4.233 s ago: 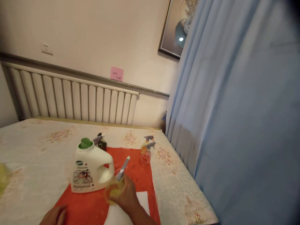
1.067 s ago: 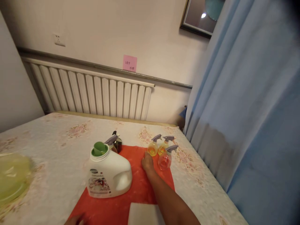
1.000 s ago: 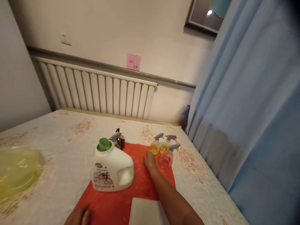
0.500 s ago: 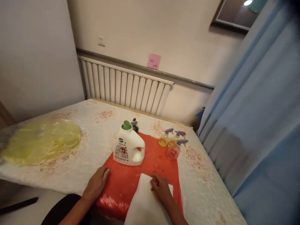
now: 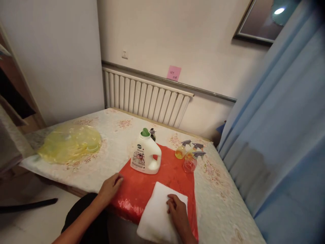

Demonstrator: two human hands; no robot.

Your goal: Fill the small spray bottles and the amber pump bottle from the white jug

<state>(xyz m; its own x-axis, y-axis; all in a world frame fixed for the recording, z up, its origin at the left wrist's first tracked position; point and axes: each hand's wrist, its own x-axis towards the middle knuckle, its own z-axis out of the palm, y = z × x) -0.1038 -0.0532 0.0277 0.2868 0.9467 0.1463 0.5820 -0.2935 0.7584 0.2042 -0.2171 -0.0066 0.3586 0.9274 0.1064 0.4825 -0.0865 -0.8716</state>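
A white sheet that looks like a folded cloth [image 5: 154, 213] lies over the front edge of a red plastic sheet [image 5: 137, 189]. On the cloth's right part rests my right hand [image 5: 177, 208], its fingers curled in and nothing visible in them. My left hand [image 5: 111, 188] lies at the red plastic's left edge, fingers loosely extended and close together. Behind the cloth stands a white detergent jug [image 5: 145, 156] with a handle and a green spout [image 5: 145, 132] in its uncapped mouth. Both hands are apart from the jug.
Several small spray bottles stand at the red plastic's right edge, including a pink one [image 5: 190, 165] and a yellow one [image 5: 180, 152]. A dark spray bottle [image 5: 152, 134] is partly hidden behind the jug. A yellow plastic bag [image 5: 68, 144] lies left on the floral tablecloth [image 5: 111, 139].
The view has shifted, showing more of the left side. The white cloth lies flatter, its far edge straighter under my right hand. My left hand stays at the red plastic's edge.
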